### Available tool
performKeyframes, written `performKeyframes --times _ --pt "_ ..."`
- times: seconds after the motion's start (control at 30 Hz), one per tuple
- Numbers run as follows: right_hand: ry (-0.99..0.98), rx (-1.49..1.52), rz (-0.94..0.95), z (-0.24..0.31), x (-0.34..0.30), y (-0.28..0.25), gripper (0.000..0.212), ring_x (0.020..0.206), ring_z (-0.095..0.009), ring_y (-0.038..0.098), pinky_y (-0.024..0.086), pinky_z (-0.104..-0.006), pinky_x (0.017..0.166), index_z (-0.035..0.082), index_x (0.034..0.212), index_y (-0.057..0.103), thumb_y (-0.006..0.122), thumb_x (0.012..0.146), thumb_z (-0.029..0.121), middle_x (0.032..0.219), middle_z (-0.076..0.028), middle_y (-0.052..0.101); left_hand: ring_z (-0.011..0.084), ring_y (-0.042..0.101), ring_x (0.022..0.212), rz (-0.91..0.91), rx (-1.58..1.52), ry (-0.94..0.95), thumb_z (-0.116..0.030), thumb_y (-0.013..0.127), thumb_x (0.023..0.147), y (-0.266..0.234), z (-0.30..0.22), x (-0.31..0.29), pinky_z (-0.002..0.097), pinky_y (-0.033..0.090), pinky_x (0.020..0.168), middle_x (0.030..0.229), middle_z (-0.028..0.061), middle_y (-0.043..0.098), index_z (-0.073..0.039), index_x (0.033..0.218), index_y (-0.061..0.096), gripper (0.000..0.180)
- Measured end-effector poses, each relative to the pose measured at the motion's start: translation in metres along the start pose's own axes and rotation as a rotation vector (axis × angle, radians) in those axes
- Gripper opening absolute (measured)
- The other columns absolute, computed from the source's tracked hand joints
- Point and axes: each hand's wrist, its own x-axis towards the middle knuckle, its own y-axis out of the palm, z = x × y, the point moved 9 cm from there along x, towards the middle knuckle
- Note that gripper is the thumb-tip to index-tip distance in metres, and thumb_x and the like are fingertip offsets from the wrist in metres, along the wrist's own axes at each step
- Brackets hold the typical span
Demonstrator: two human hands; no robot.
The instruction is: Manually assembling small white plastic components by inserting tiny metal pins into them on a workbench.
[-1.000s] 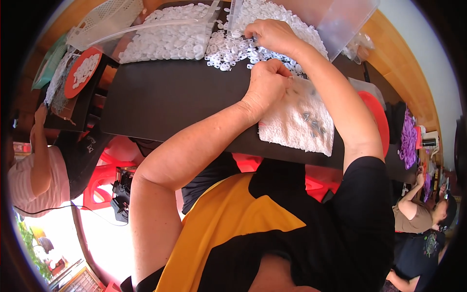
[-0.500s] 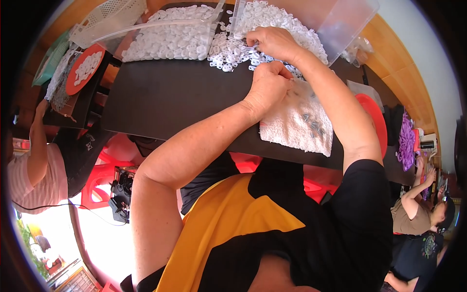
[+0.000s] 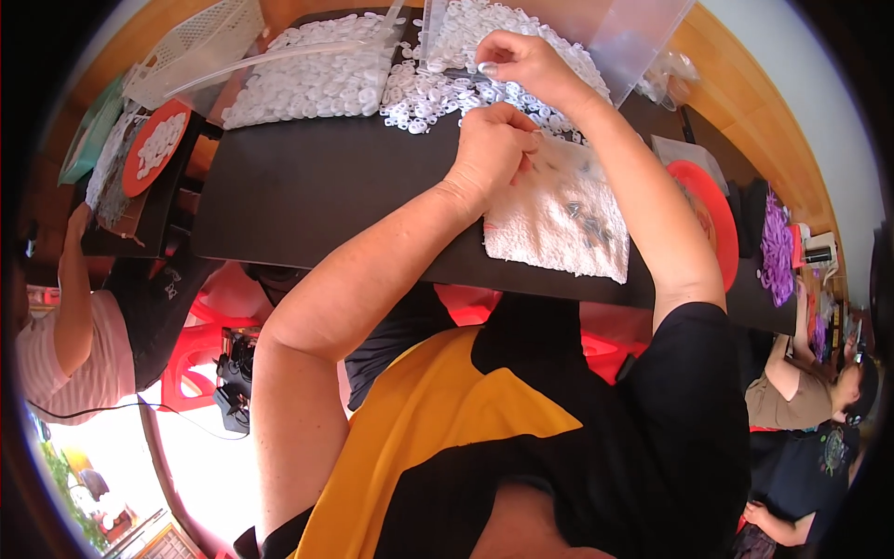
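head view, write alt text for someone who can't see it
A person's bare right hand reaches over loose white pieces on a dark table; the left hand is nearby, at a pale cloth. More white pieces lie in clear containers behind.

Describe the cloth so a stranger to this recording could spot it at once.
Start at the dark table across the top. By its near edge, between the left hand and the right forearm, lies the cloth. Unlike the heaped white pieces beyond it, it is one pale, fuzzy sheet with small dark bits on it.
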Motion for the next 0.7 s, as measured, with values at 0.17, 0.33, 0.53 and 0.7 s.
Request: performKeyframes --times 0.17,0.33,0.53,0.7 --pt "0.271 0.262 -0.103 -0.008 -0.025 -0.014 0.016 0.087 -0.008 0.057 0.045 -0.0217 0.072 0.006 0.098 0.064 0.064 0.082 0.007 0.089 0.002 0.062 0.0157 0.057 0.052 0.028 -0.159 -0.053 -0.001 0.064 0.081 -0.005 0.003 0.001 0.0267 0.041 0.042 0.075 0.0129 0.063 0.004 0.090 0.062 0.011" --pt "0.188 0.325 -0.258 -0.007 -0.040 -0.038 0.015 0.073 -0.011 0.060 0.044 -0.0223 0.069 0.003 0.096 0.065 0.066 0.082 0.008 0.085 -0.001 0.064 0.0173 0.058 0.057 0.044 -0.226 -0.051 -0.005 0.063 0.084 -0.006 -0.002 0.002 0.0275 0.042 0.044 0.076 0.0119 0.063 0.004 0.091 0.062 0.012" --pt "0.297 0.510 -0.314 0.008 -0.086 -0.039 0.019 0.076 -0.013 0.064 0.045 -0.0237 0.069 0.000 0.103 0.063 0.062 0.086 0.008 0.087 -0.005 0.066 0.0174 0.059 0.056 0.015 -0.356 0.036 -0.001 0.062 0.083 -0.010 -0.014 0.003 0.0273 0.043 0.043 0.074 0.0125 0.063 0.005 0.085 0.060 0.006" --pt "0.309 0.504 -0.384 0.029 -0.116 -0.033 0.020 0.079 -0.012 0.063 0.046 -0.0234 0.071 -0.001 0.106 0.063 0.060 0.088 0.008 0.089 -0.006 0.066 0.0172 0.060 0.060 0.038 -0.287 0.031 -0.003 0.063 0.085 -0.007 -0.017 -0.003 0.0267 0.044 0.048 0.081 0.0134 0.064 0.005 0.092 0.059 0.011"
